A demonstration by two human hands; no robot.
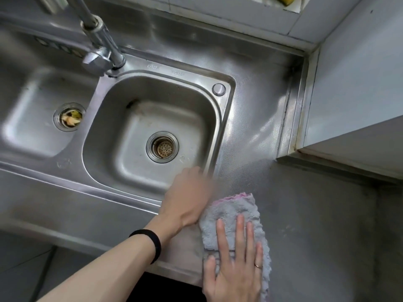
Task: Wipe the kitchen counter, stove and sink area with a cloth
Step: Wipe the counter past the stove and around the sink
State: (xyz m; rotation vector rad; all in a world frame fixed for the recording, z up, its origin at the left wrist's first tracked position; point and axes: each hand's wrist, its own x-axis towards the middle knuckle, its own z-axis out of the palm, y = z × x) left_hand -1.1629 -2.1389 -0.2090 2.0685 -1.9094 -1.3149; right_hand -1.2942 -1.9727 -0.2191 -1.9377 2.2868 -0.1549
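Right hand (235, 264) flat on cloth (233, 212); left hand (187, 201) pinches its edge

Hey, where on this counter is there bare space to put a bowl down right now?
The bare dimpled steel counter between the right sink basin and the tiled side wall is free. The front patch is crowded: the right hand presses the grey fluffy cloth and the left hand grips its edge.
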